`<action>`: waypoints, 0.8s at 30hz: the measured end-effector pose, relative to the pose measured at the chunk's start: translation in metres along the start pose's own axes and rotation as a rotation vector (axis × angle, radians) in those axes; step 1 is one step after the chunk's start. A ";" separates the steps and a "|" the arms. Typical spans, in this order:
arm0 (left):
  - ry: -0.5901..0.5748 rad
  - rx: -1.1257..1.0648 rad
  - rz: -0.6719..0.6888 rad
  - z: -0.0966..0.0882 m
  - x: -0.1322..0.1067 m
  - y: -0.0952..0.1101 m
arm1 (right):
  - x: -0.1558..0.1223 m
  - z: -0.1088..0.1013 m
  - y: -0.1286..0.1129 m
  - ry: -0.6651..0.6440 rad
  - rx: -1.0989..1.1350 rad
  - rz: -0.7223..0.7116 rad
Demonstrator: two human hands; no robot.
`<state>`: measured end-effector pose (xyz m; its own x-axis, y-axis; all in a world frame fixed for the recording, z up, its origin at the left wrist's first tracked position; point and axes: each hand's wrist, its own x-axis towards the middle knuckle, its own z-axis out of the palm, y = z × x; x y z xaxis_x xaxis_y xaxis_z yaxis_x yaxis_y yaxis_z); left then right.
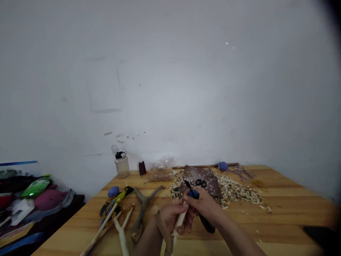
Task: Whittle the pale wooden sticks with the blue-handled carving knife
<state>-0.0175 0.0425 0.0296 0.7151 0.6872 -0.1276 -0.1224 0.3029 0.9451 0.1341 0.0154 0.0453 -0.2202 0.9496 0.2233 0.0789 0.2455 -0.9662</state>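
Observation:
My left hand [169, 214] is closed around a forked branch [181, 219] near the table's front. One prong is pale, stripped wood; the other still has brown bark and passes in front of my left wrist. In my right hand [207, 207] is a knife [206, 224] with a blue and black handle, its dark blade pointing up and left. The fingertips of both hands meet at the pale prong's upper end. Wood shavings [237, 190] lie heaped beyond my hands, partly over dark brown sheets [215, 186]. Black-handled scissors [201, 182] rest on these sheets.
Left of my hands lie a bark-covered forked branch [144, 206], a peeled forked stick [121, 233] and a slingshot-like tool with yellow [121, 196]. Along the back stand a clear bottle [122, 167], a dark thread spool [142, 168], a plastic bag [161, 172] and blue yarn [223, 166].

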 end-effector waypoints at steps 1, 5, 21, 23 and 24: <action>0.109 -0.001 0.038 -0.002 0.001 0.003 | 0.002 -0.001 0.005 0.067 0.046 0.024; 0.768 -0.062 0.417 -0.021 -0.009 0.025 | 0.010 -0.018 0.021 0.336 0.124 0.074; 0.721 1.650 0.446 0.025 0.007 -0.015 | 0.009 0.001 0.026 0.293 0.168 0.026; 0.702 1.677 0.390 0.025 0.002 -0.008 | 0.006 -0.002 0.025 0.255 0.192 0.042; 0.699 1.680 0.388 0.025 -0.001 -0.005 | 0.004 -0.005 0.024 0.256 0.202 0.042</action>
<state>-0.0004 0.0236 0.0322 0.3864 0.7948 0.4680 0.8468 -0.5068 0.1616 0.1396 0.0259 0.0231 0.0324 0.9826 0.1830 -0.1173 0.1856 -0.9756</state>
